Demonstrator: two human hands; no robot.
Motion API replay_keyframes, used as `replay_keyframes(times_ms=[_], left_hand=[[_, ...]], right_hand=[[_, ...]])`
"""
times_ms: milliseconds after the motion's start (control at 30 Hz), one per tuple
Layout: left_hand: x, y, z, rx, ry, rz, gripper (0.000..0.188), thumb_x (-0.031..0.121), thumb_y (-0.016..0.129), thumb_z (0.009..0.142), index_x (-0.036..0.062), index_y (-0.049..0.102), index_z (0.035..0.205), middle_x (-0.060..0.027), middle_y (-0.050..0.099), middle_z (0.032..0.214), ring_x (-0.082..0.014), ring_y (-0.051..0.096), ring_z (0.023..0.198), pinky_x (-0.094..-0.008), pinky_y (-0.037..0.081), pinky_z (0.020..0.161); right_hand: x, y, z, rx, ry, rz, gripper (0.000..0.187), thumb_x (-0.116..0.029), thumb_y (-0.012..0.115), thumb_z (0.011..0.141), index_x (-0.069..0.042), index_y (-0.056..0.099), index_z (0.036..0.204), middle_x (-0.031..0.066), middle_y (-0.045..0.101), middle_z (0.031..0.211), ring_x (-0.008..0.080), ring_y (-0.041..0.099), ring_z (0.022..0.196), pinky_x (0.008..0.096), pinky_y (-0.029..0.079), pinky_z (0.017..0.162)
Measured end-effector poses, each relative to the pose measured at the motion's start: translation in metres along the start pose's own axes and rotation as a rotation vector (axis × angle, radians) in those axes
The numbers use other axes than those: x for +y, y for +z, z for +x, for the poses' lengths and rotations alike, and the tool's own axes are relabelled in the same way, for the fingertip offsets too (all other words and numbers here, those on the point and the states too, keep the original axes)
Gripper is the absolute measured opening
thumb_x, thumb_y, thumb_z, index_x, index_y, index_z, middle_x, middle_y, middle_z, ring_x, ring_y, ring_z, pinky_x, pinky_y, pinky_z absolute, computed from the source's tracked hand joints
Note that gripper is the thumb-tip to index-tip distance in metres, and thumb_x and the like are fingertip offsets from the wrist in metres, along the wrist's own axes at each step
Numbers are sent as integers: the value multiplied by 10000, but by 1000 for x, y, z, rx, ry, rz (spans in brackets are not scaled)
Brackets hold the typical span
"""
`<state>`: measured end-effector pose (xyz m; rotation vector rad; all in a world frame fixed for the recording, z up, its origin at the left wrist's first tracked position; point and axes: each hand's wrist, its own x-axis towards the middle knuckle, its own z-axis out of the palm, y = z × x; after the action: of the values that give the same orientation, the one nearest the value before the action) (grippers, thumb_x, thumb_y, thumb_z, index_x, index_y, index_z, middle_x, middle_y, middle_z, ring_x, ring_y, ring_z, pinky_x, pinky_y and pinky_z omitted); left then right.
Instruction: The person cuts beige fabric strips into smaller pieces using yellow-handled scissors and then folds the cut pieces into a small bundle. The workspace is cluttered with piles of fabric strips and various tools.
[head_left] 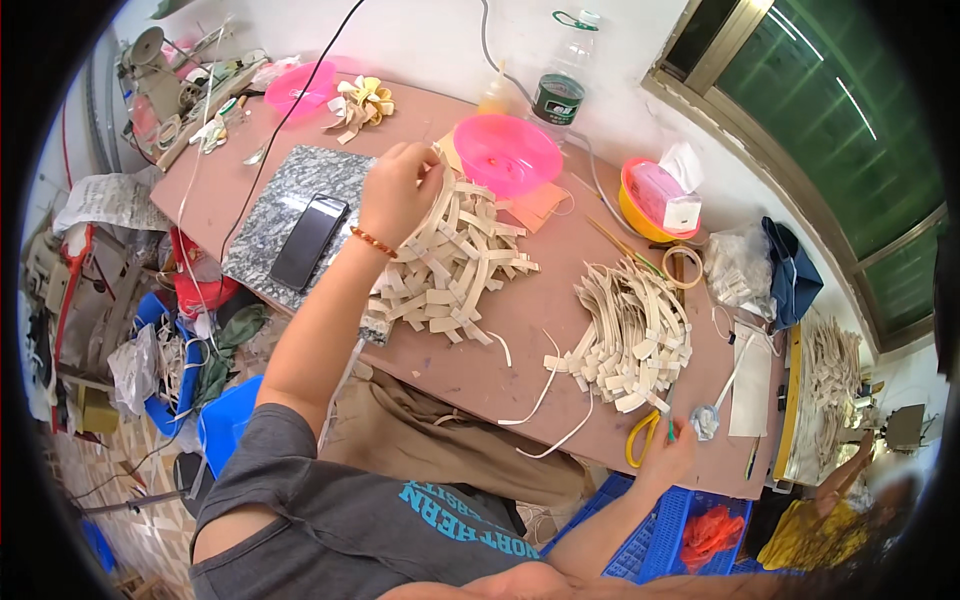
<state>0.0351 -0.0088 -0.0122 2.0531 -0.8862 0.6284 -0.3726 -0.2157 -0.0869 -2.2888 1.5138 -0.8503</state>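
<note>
My left hand (403,185), with a beaded bracelet at the wrist, is closed at the upper left side of a heap of beige strips (455,265). Its fingertips pinch the upper end of a beige strip (437,208) at the heap's edge. At the table's front edge my right hand (668,455) is closed round a thin green-handled tool (671,428), whose kind I cannot make out. Yellow-handled scissors (634,440) lie just left of that hand. Beyond it sits a second bundle of beige strips (630,335), with several loose strips trailing toward the front edge.
A phone (308,243) lies on a speckled stone slab (255,228). Pink bowls (508,152), a large bottle (560,95) and a yellow bowl (640,215) stand along the back. Tape (683,268) lies right. Blue crates (655,530) stand below; another person (810,530) is at far right.
</note>
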Motion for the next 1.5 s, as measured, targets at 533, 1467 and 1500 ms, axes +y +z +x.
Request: replay_keyframes(times_ms=[533, 1467, 1500], left_hand=[[-33, -23, -48, -708, 533, -64, 157, 58, 598, 699, 52, 593, 856, -80, 528, 901, -244, 545, 861, -322, 478, 723], [65, 23, -145, -1179, -1017, -1539, 75, 143, 587, 886, 76, 589, 921, 0, 606, 734, -16, 456, 572, -162, 317, 482], [67, 21, -141, -1192, -1032, -1499, 79, 147, 586, 884, 74, 581, 914, -5, 605, 729, -25, 453, 566, -163, 318, 486]], right_hand=[[-288, 220, 71, -555, -659, 547, 190, -148, 600, 800, -76, 620, 976, 111, 590, 876, 269, 586, 880, 375, 456, 757], [-102, 56, -23, -544, -159, 1107, 163, -138, 492, 930, -10, 573, 870, 0, 526, 800, 72, 468, 682, 198, 390, 652], [-106, 59, -25, -574, -144, 1133, 163, -142, 490, 934, -10, 570, 882, 3, 522, 791, 70, 469, 668, 199, 395, 636]])
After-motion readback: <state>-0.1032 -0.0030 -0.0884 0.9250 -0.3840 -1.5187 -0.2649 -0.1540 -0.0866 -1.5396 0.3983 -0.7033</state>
